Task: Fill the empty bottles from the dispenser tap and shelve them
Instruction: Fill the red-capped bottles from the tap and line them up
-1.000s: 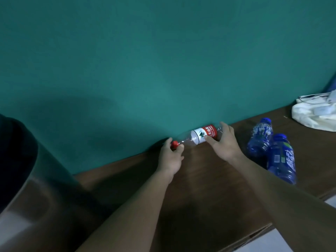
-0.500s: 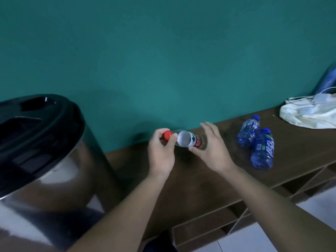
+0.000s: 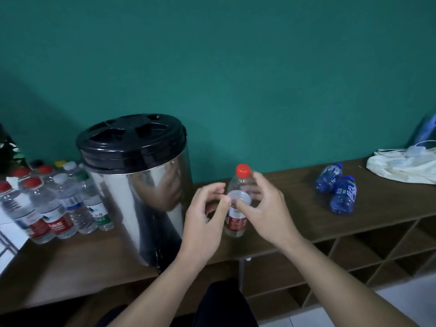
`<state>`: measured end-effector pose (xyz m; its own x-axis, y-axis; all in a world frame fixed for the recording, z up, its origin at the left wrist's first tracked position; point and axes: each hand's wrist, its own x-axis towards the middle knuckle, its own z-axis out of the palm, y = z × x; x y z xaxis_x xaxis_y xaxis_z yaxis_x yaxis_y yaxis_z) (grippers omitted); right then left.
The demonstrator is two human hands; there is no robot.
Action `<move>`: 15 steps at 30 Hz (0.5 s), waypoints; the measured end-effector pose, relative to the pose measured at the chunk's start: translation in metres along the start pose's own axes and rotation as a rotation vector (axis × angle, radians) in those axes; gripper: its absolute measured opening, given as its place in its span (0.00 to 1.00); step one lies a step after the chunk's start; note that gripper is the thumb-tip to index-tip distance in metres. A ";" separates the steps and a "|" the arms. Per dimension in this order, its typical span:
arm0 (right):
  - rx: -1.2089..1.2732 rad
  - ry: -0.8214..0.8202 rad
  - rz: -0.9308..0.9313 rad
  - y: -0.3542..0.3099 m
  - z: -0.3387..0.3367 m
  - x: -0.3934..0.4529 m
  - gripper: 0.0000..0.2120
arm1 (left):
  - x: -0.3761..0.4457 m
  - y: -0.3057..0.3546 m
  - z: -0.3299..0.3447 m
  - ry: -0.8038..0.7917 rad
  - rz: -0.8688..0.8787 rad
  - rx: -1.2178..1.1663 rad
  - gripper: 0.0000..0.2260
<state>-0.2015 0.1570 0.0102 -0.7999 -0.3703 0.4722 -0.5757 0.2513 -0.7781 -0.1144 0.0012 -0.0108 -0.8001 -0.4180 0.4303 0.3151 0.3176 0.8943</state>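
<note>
Both hands hold a clear bottle [image 3: 236, 218] (red cap on) by the desk's [image 3: 377, 215] back edge; the right hand [image 3: 264, 208] curls round it; the left hand [image 3: 205, 215] pinches its side. I think the cap must come off next.

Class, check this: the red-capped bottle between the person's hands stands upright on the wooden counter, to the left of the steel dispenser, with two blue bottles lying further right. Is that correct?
One detail is wrong. In the head view the red-capped bottle stands to the right of the steel dispenser, not its left. It is upright on the wooden counter, and the two blue bottles do lie further right.
</note>
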 end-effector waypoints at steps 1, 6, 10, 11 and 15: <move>0.042 0.004 0.034 -0.009 0.002 -0.006 0.26 | -0.012 -0.001 -0.006 -0.014 -0.005 -0.009 0.15; 0.064 0.015 0.184 -0.048 0.022 -0.040 0.23 | -0.058 -0.009 -0.025 -0.062 -0.060 0.035 0.33; 0.021 -0.061 0.205 -0.069 0.038 -0.059 0.23 | -0.078 -0.014 -0.039 -0.124 -0.124 0.081 0.35; -0.009 -0.089 0.208 -0.071 0.040 -0.060 0.22 | -0.083 -0.013 -0.042 -0.122 -0.138 0.118 0.32; -0.311 -0.080 0.099 -0.081 0.035 -0.053 0.30 | -0.105 -0.014 -0.052 -0.080 -0.141 0.228 0.22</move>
<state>-0.1066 0.1254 0.0333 -0.8458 -0.3966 0.3567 -0.5298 0.5462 -0.6488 -0.0078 -0.0038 -0.0619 -0.8687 -0.4059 0.2840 0.0815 0.4484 0.8901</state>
